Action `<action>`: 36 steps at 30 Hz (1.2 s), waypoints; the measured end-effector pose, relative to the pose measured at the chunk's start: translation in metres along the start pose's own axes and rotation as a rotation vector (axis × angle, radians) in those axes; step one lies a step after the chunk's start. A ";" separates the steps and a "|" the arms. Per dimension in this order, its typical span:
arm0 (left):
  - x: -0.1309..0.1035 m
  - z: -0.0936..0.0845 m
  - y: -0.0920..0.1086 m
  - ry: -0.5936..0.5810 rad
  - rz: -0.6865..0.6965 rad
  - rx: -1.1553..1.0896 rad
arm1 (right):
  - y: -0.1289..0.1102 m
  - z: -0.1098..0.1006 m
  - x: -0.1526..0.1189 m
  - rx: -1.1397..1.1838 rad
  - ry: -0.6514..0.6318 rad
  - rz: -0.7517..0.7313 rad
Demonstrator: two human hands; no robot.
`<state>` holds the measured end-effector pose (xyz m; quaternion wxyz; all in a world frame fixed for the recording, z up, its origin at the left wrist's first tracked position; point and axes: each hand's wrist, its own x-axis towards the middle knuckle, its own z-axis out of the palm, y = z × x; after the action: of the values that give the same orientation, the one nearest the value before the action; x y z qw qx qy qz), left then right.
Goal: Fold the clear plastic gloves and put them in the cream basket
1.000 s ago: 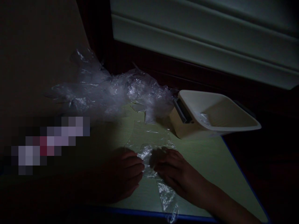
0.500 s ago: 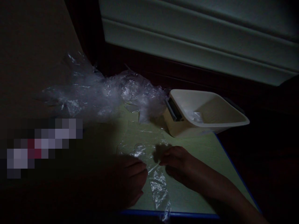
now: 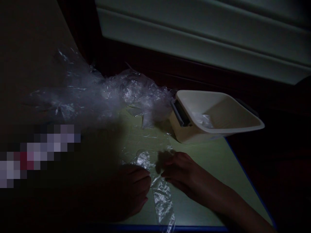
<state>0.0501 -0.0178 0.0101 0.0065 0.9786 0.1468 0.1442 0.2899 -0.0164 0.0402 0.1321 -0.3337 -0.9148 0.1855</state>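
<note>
Clear, crinkled plastic film glints between the hands.

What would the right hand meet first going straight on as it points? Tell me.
The right hand would likely meet the clear film by its fingertips, then the left hand; depth is unclear in this dim view.

Tabletop, lower centre: pale green, edged blue. Bin, right of centre: cream, dark grey handle. Plastic film, lower centre: colourless, transparent, white glints. Panel, upper right: grey-green.
</note>
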 end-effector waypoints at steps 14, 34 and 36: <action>-0.002 0.003 0.002 -0.009 -0.018 -0.033 | 0.002 -0.004 0.001 0.139 -0.094 -0.045; -0.001 -0.001 -0.001 0.055 0.032 -0.026 | -0.001 -0.006 0.005 0.219 -0.109 0.038; -0.001 -0.001 -0.001 0.038 0.038 -0.017 | -0.002 -0.006 0.005 0.219 -0.104 0.045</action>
<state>0.0489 -0.0176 0.0106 0.0095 0.9782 0.1271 0.1639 0.2875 -0.0126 0.0471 0.1157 -0.3277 -0.8868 0.3045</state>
